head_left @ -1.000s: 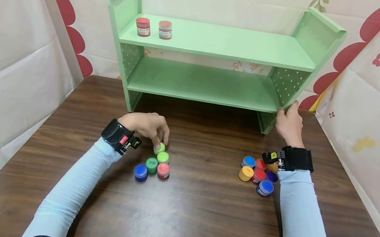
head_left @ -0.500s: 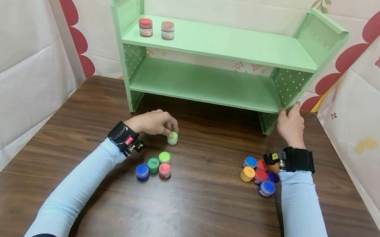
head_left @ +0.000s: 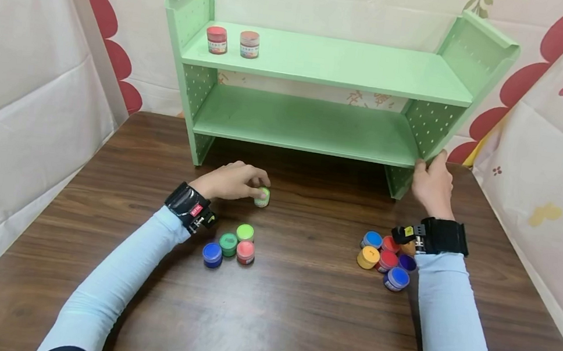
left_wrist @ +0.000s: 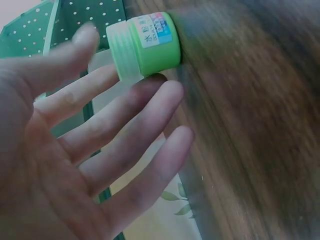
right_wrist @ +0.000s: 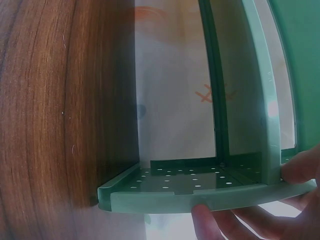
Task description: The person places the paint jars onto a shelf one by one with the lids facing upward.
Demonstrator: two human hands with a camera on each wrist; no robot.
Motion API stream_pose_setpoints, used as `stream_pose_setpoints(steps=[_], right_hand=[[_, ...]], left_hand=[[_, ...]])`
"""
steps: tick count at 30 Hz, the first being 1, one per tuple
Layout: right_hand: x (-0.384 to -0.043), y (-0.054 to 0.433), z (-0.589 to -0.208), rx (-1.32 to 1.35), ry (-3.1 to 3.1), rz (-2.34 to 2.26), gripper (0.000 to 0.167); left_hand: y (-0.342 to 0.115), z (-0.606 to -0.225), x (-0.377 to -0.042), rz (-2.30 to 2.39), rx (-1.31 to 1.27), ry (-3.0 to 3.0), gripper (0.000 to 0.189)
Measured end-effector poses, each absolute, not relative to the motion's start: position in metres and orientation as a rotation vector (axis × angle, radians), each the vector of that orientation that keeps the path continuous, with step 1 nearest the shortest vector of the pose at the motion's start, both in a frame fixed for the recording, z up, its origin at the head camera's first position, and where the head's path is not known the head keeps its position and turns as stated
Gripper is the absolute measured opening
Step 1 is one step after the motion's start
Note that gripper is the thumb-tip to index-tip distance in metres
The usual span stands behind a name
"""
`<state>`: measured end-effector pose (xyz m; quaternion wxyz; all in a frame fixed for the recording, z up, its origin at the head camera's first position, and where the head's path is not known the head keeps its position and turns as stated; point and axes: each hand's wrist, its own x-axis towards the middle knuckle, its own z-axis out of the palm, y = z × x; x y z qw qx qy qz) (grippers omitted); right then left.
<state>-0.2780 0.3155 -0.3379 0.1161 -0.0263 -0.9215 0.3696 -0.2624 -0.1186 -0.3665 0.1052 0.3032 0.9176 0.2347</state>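
Note:
A light green paint jar point(left_wrist: 155, 45) with a clear lid and printed label stands on the brown table in front of the shelf. My left hand point(head_left: 234, 182) is around it. In the left wrist view its thumb is apart from the lid and the fingers point(left_wrist: 145, 120) are spread loosely, the index fingertip at the jar's side. My right hand point(head_left: 434, 185) grips the right side panel of the green two-tier shelf point(head_left: 309, 123), thumb point(right_wrist: 302, 165) at the lower board's corner and fingers along the panel edge.
Before my left hand stand a lime jar point(head_left: 245, 232), a dark green jar point(head_left: 228, 244), a pink jar point(head_left: 245, 252) and a blue jar point(head_left: 212, 255). Several jars, including a yellow jar point(head_left: 368, 257), cluster near my right wrist. A red jar point(head_left: 216, 40) and a pinkish jar point(head_left: 249, 44) sit on the upper board.
My left hand has carried the light green jar away from the left group, toward the shelf and rightward, and its thumb has parted from it. The right hand stays on the shelf.

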Motion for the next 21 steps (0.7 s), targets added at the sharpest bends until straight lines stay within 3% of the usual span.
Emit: stream_pose_setpoints(steps=[6,21], right_hand=[[-0.278,0.316,-0.337,-0.078,-2.679,1.077,0.061],[-0.277,0.314,-0.336,-0.087,-2.689,1.079,0.062]], left_hand=[[-0.111,-0.369,-0.261,0.611,0.842,2.765,0.053],[-0.108,-0.378,-0.259,0.568,0.803,2.863,0.043]])
